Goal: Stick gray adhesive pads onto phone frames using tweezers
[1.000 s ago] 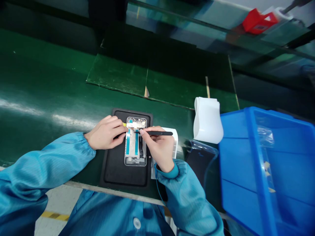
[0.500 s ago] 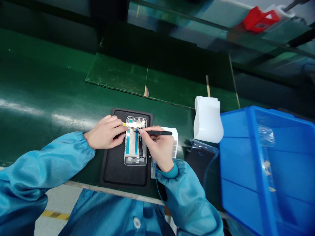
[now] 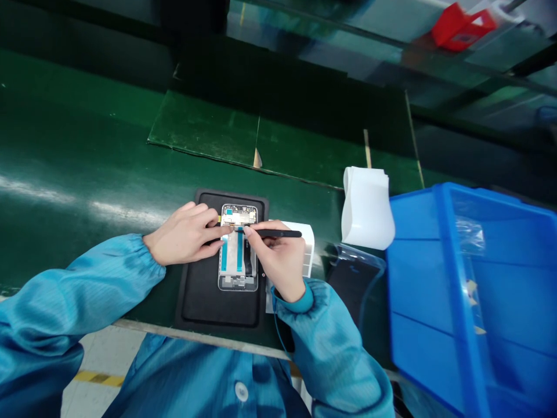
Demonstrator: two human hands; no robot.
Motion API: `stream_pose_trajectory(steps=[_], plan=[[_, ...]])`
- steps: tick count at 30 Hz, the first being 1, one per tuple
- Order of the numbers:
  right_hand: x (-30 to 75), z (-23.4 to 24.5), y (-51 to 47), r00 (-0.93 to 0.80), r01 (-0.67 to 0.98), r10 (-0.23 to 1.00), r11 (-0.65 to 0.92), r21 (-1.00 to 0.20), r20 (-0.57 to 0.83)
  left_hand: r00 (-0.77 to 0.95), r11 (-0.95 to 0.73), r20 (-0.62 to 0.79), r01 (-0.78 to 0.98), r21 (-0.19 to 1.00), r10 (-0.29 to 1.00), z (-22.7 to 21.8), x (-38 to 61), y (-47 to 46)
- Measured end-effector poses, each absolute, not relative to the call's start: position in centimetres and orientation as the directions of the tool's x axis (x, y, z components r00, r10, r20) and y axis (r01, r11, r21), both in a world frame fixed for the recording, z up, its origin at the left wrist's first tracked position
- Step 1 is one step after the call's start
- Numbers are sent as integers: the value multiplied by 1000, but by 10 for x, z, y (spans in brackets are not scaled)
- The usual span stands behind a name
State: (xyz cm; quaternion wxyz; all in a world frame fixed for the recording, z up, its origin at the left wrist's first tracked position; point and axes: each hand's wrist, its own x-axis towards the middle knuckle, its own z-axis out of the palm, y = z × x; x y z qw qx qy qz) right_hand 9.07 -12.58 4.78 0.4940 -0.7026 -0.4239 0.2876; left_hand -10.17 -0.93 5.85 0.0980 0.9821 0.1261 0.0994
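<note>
One fingertip (image 3: 229,230) of L hand (image 3: 185,237) touching upper half of opened phone (image 3: 231,255) in blk tray (image 3: 217,310) on grn worktop (image 3: 104,165), grip part-open w/ nothing visibly held. Next, R hand (image 3: 285,258) w/ grip closed on slim blk tool (image 3: 282,233), tip near L fingertip. Farther R, curled white sheet (image 3: 368,209), then blue bin (image 3: 415,278).

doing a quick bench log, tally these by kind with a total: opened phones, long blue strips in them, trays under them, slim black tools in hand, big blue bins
Opened phone: 1
Long blue strips: 2
Black tray: 1
Slim black tool: 1
Big blue bin: 1
Total: 6
</note>
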Motion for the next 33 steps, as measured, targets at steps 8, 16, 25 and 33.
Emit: stream_pose_trajectory(steps=[8, 16, 25, 33], plan=[[96, 51, -127, 492, 260, 870, -180, -949, -30, 957, -954, 113, 246, 171, 267, 63, -101, -12], [96, 45, -122, 569, 119, 821, -141, -983, -49, 973, -970, 32, 226, 92, 230, 69, -99, -11], [98, 39, -121, 581, -31, 810, -77, -997, -80, 961, -959, 25, 274, 75, 276, 71, -98, -14], [98, 36, -120, 580, -40, 811, -67, -997, -78, 970, -972, 107, 205, 118, 217, 68, -102, -11]])
